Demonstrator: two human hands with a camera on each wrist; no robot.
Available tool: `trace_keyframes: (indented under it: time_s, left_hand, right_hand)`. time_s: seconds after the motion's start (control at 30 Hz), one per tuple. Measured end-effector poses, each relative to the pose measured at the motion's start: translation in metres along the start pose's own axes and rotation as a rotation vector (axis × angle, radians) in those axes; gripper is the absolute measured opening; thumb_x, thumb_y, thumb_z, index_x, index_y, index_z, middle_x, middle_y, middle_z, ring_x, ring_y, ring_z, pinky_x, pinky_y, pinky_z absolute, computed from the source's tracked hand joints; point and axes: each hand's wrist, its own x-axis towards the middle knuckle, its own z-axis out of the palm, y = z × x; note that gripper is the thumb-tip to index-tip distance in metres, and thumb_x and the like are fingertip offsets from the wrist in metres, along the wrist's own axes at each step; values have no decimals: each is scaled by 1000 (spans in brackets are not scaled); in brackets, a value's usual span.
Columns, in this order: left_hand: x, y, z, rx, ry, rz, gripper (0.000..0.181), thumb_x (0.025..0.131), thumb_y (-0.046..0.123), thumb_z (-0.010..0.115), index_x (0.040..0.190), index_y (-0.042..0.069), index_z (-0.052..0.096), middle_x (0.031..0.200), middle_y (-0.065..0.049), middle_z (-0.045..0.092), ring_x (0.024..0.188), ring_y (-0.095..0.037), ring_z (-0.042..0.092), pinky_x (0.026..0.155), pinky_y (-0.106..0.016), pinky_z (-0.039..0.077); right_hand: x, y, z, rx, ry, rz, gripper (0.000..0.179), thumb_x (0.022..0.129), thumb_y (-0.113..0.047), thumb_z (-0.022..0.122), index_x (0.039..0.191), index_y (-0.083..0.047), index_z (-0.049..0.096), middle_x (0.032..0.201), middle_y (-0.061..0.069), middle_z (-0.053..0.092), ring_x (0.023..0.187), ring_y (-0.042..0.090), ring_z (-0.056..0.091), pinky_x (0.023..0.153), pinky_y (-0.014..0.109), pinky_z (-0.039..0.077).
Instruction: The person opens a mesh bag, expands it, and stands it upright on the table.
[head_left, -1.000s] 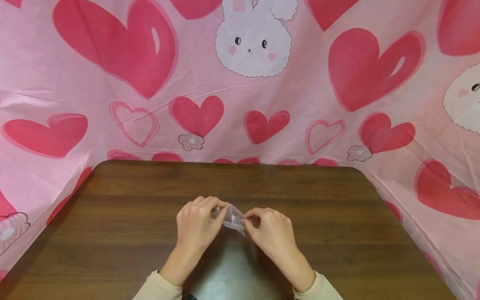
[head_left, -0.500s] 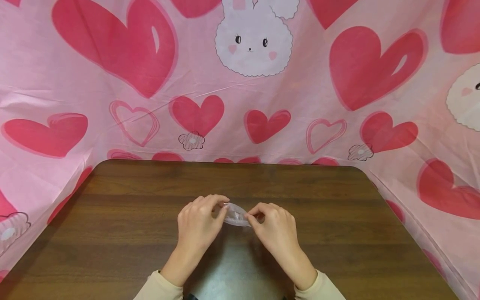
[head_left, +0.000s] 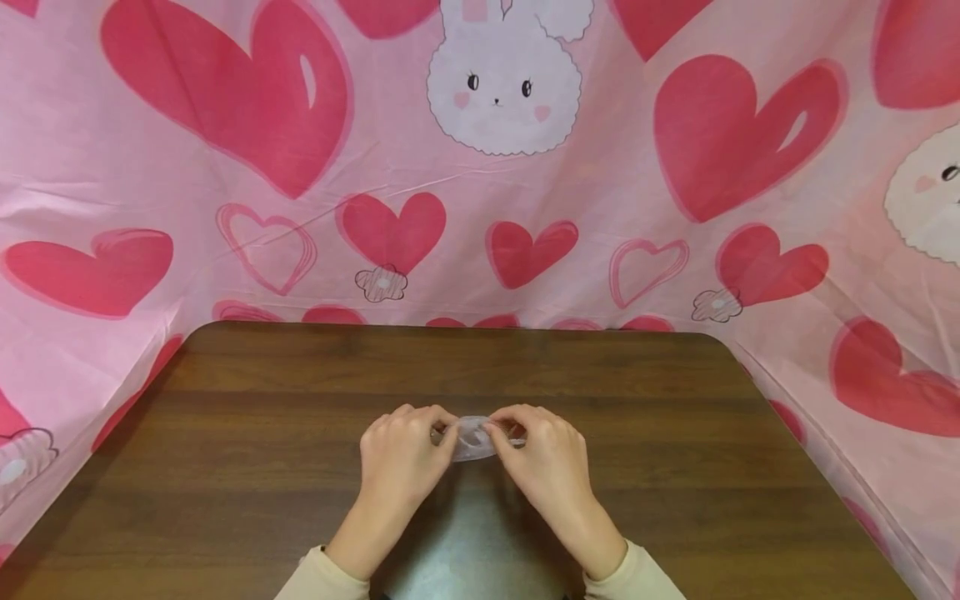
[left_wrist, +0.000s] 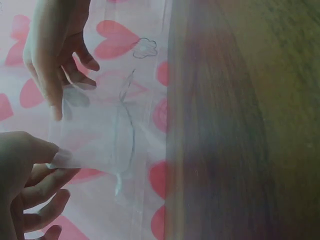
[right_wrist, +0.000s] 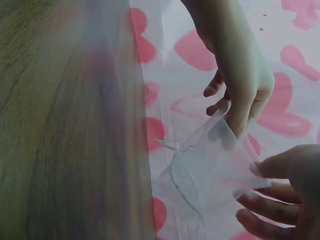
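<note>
A small sheer whitish drawstring bag (head_left: pixel 474 442) is held up between both hands above the table. Its thin cord (left_wrist: pixel 132 135) runs along the side nearest the tabletop, with loose ends poking out at either side. My left hand (head_left: pixel 405 454) pinches one upper corner between thumb and fingers. At the opposite corner, my right hand (head_left: pixel 547 454) pinches the sheer fabric the same way. In the right wrist view the bag (right_wrist: pixel 210 160) spreads between the hands, and a left fingertip shows through it. Nothing can be made out inside the bag.
A dark brown wooden table (head_left: pixel 300 367) lies beneath the hands, with a glossy reflection near its front. Pink cloth (head_left: pixel 465 183) printed with hearts and rabbits hangs behind it and along both sides.
The bag has gone from slanting down to the right to lying level between the hands. My right hand shifted its pinch along the edge; the left moved slightly right and down.
</note>
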Motion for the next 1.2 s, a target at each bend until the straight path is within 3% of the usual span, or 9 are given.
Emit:
trace_keyframes:
  time_s: [0.27, 0.43, 0.53, 0.73, 1.0, 1.2]
  left_hand:
    - [1, -3, -1, -31, 27, -95, 7, 75, 21, 81, 74, 21, 74, 58, 8, 59, 47, -12, 51, 49, -32, 41]
    - [3, -5, 0, -54, 49, -111, 6, 77, 20, 79, 78, 21, 73, 61, 8, 61, 49, -13, 54, 50, -34, 42]
    - [3, -5, 1, -70, 25, -101, 9, 77, 23, 80, 83, 23, 73, 64, 11, 63, 53, -13, 57, 51, -34, 43]
    - [4, -3, 1, -63, -22, -66, 20, 75, 35, 83, 89, 24, 74, 64, 14, 63, 55, -12, 57, 51, -33, 43]
    - [7, -4, -3, -53, 38, 3, 8, 77, 30, 85, 81, 27, 78, 72, 14, 63, 60, -12, 58, 51, -31, 43]
    - [4, -9, 0, -71, 106, 29, 13, 73, 23, 88, 82, 27, 79, 76, 12, 69, 60, -13, 60, 51, -31, 44]
  right_hand:
    - [-3, -4, 0, 24, -165, 81, 18, 78, -27, 84, 86, -14, 75, 62, -13, 53, 53, 1, 47, 48, 22, 38]
    - [0, -2, 0, -35, -136, 69, 10, 79, -23, 83, 86, -19, 77, 62, -15, 60, 51, 2, 50, 46, 24, 38]
    - [1, 0, -2, -47, -83, 60, 11, 79, -20, 83, 88, -20, 78, 69, -12, 67, 54, 3, 54, 48, 26, 40]
    - [5, 2, -3, -17, -27, 53, 12, 80, -16, 82, 91, -19, 78, 72, -10, 67, 57, 3, 55, 50, 26, 42]
    - [7, 2, -5, 52, -14, 48, 13, 80, -16, 83, 92, -18, 79, 74, -8, 68, 57, 10, 58, 51, 26, 42]
    - [8, 5, -7, 209, -101, 171, 15, 85, -24, 79, 98, -17, 79, 77, -9, 70, 61, 7, 60, 54, 27, 45]
